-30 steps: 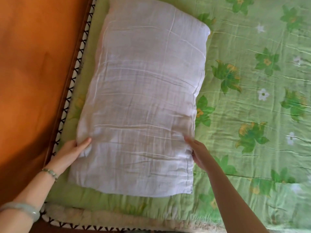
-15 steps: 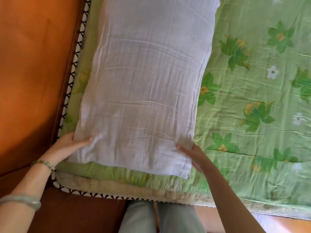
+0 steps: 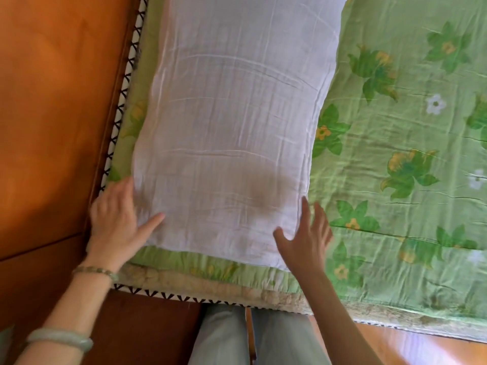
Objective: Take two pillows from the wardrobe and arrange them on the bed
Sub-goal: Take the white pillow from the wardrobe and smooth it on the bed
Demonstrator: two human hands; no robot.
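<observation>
Bright, warm and even, without hard-edged shadows. Dimmed by a soft brownish patch low on the pillow (image 3: 232, 122). Smeared by motion at the right grip (image 3: 307, 241), doubled in outline against the bedsheet (image 3: 395, 143); crisper at the left grip (image 3: 116, 222). Pale and well lit along the left forearm, much darker along the right. Glossy on the sheet's creases, washed out to glare on the floor (image 3: 427, 349) at lower right. Slightly bowed by the wide lens along the wooden panel (image 3: 52, 101).
</observation>
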